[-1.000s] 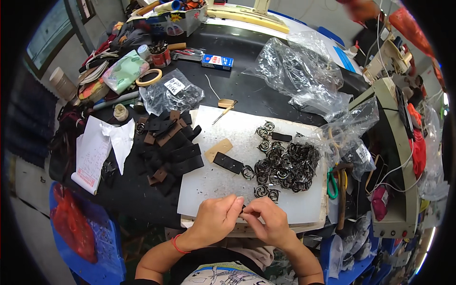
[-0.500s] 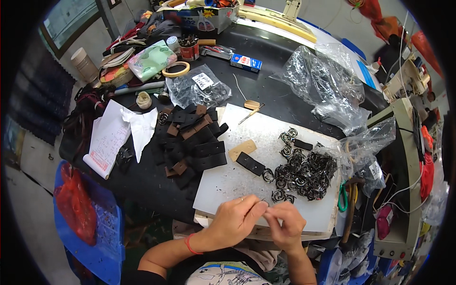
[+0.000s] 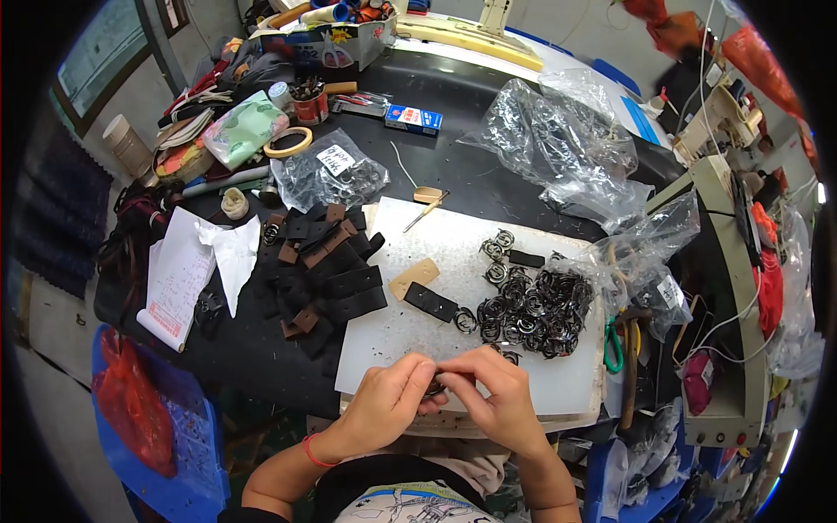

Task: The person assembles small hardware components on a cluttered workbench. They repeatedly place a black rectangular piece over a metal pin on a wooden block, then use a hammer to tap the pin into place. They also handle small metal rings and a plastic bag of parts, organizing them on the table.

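Over the near edge of the white board [image 3: 375,336] my left hand [image 3: 384,399] and my right hand [image 3: 495,397] meet, fingertips closed together. Between them shows a small dark piece [image 3: 434,385], mostly covered by the fingers; its kind cannot be made out. Beyond my hands lie a black strap piece with holes [image 3: 430,302] and a tan one [image 3: 414,278]. A single black ring-shaped buckle [image 3: 466,321] lies by the black strap's right end. To the right is a heap of shiny black ring buckles [image 3: 536,309], with another short black strap [image 3: 527,258] at its far side.
Black and brown strap pieces [image 3: 327,270] are piled left of the board, beside a written notepad [image 3: 179,279]. A wooden-handled awl [image 3: 425,212] lies at the far edge. Clear plastic bags [image 3: 558,131], green-handled scissors [image 3: 614,349] and a hammer [image 3: 629,375] are to the right.
The view has shifted a little. My hands have moved left along the board's near edge, and a dark piece now shows between their fingers.
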`<state>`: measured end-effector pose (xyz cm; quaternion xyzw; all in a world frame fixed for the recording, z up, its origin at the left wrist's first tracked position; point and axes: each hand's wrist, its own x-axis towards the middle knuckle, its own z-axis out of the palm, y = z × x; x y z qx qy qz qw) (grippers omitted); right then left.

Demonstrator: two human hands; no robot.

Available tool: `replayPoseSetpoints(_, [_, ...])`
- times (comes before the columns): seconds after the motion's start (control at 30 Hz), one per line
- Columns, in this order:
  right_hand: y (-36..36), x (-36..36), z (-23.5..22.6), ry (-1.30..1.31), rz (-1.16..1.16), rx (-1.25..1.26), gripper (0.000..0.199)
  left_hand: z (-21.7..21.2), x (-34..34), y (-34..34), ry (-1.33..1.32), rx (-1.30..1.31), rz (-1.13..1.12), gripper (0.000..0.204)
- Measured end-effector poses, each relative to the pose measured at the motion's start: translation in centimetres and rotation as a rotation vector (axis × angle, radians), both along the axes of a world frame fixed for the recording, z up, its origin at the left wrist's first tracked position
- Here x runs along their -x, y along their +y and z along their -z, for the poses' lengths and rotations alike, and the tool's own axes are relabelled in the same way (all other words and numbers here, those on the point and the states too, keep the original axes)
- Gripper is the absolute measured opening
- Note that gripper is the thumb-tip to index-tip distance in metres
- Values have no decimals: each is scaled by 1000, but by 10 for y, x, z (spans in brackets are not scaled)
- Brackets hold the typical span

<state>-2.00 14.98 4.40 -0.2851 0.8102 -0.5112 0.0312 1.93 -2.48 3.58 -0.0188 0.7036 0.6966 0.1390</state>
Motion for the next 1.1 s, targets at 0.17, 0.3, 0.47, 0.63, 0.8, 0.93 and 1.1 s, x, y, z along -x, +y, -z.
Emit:
replayPoseSetpoints(0.17, [4, -4, 6, -40, -165, -36, 24, 10, -4, -5, -253, -111, 64, 33])
replayPoseSetpoints(0.3, [3, -9, 15, 278, -208, -53, 33, 14, -1, -4, -316, -222, 60, 32])
replayPoseSetpoints(0.47, [4, -8, 19, 311, -203, -61, 39, 12, 1, -7, -279, -182, 46, 33])
replayPoseSetpoints(0.63, [-4, -12, 33, 351, -45, 57, 30, 13, 2, -2, -197, -127, 42, 35])
replayPoseSetpoints(0.8, [-7, -12, 45, 346, 127, 74, 22, 9, 7, -13, 5, 149, -103, 27])
replayPoseSetpoints(0.93, [4, -5, 41, 257, 294, 62, 15, 2, 39, -43, 742, 1018, -416, 21])
replayPoseSetpoints(1.1, [-4, -14, 30, 35, 294, 76, 13, 17, 47, -49, 694, 993, -337, 23])
